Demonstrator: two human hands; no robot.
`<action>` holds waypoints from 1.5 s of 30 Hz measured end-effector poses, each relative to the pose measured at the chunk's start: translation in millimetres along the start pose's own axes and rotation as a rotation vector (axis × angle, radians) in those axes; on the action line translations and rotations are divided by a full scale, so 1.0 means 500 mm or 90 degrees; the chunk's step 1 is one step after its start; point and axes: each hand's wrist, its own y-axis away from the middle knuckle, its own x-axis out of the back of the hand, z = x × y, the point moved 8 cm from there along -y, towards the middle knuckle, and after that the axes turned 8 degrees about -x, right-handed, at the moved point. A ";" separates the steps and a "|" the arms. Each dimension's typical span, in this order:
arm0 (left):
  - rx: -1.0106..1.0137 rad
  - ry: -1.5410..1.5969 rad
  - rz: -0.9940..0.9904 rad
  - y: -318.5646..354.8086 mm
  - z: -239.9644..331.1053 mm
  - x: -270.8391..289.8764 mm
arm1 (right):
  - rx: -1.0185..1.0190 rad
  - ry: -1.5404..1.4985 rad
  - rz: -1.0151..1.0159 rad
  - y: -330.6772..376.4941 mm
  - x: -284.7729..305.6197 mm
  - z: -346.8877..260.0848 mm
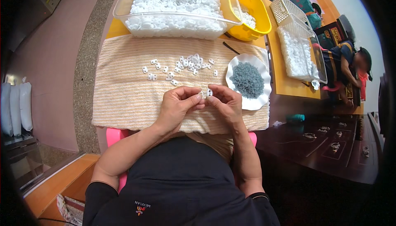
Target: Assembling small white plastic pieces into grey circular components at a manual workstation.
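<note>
Near the front of the towel, my two hands meet fingertip to fingertip. My right hand [227, 103] pinches a small white plastic piece with two holes [209, 92] between thumb and forefinger. My left hand [178, 104] is closed beside it, thumb against fingers. What it grips is too small and too covered to make out. Beyond my hands, several similar white two-hole pieces [191, 64] lie loose on the towel, densest at the middle. To the right of my right hand, a white wavy-rimmed plate [266, 86] bears a heap of small grey-blue pieces [248, 80].
A striped towel [123, 102] covers the table. At its far side stand a clear bin [181, 20] of white pieces and a yellow basin [262, 17]. A thin black stick [231, 48] lies near the basin. Another person [344, 65] works at the right, beyond a second clear bin [317, 57].
</note>
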 end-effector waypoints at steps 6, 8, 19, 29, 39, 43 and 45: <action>0.003 -0.019 -0.012 -0.001 0.000 -0.008 | -0.018 0.006 -0.004 0.005 0.003 0.000; 0.003 -0.017 -0.012 -0.001 0.000 -0.006 | -0.022 0.022 -0.004 0.005 0.003 0.000; 0.011 -0.035 -0.012 -0.002 -0.002 -0.003 | 0.014 0.005 -0.037 0.005 -0.008 -0.016; 0.003 -0.027 -0.028 -0.001 0.000 -0.009 | 0.021 0.004 -0.058 0.004 -0.011 -0.009; 0.047 -0.012 -0.048 0.001 -0.001 -0.013 | -0.016 -0.041 -0.068 0.009 -0.011 -0.008; 0.074 0.006 -0.054 0.003 -0.007 -0.011 | -0.021 -0.082 -0.086 0.014 -0.010 -0.008; 0.077 0.023 -0.079 0.004 -0.010 -0.013 | -0.018 -0.073 -0.088 0.015 -0.011 -0.010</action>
